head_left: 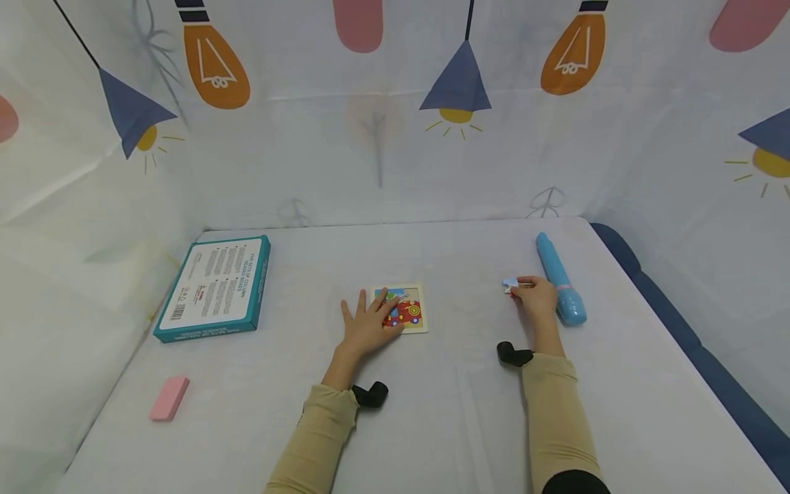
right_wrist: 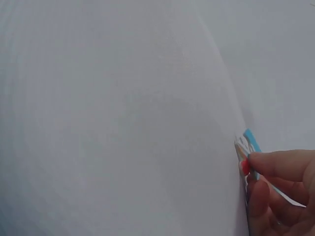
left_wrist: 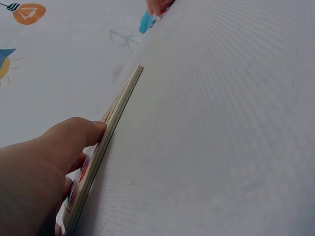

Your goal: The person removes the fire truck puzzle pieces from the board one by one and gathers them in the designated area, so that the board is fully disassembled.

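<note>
- Spreading L hand [head_left: 367, 331] over wooden jigsaw tray [head_left: 416, 330], approx mid-table [head_left: 444, 412], w/ fairly straight, fanned fingers; touching it, not gripping. Resting thumb at tray's edge, per L wrist view.
- In tray: seeing pic of red vehicle [head_left: 412, 313] w/ yellow wheel, plus green & blue bits, partly hidden under L fingers. Showing tan in far R corner; can't tell if bare wood or print.
- Pinching small jigsaw pieces [head_left: 509, 283], blue/white w/ a bit of red, btwn thumb & fingers of R hand [head_left: 538, 296], drawn in tight on them. Can't tell exact no.
- Holding these well apart from tray, to its R, just beside light-blue wand-shaped object [head_left: 560, 278] w/ pink band.
- Note teal box [head_left: 212, 285] lying flat at far L, w/ white printed face & barcode up; can't see contents.
- Note pink rectangular block [head_left: 169, 398] nearer, below box, also flat on table.
</note>
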`<action>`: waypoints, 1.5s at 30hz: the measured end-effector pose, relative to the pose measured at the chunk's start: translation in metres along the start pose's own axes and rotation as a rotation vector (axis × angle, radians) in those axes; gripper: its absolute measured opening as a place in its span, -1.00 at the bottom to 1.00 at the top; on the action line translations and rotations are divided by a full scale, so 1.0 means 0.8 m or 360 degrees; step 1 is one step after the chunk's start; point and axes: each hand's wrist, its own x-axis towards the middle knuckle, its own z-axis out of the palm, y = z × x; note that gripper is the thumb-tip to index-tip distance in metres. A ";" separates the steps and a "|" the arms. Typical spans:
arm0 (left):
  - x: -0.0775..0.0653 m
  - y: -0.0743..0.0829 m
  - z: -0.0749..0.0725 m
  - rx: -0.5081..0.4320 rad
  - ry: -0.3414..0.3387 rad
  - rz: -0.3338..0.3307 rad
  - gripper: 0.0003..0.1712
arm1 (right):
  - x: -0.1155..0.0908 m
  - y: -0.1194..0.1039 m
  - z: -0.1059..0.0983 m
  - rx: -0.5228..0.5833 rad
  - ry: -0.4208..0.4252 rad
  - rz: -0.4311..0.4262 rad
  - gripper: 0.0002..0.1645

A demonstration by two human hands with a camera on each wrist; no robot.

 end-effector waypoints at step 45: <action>0.002 -0.002 0.006 -0.0048 0.0074 -0.0045 -0.26 | -0.059 -0.083 0.136 -0.0020 -0.0270 -0.0387 -0.72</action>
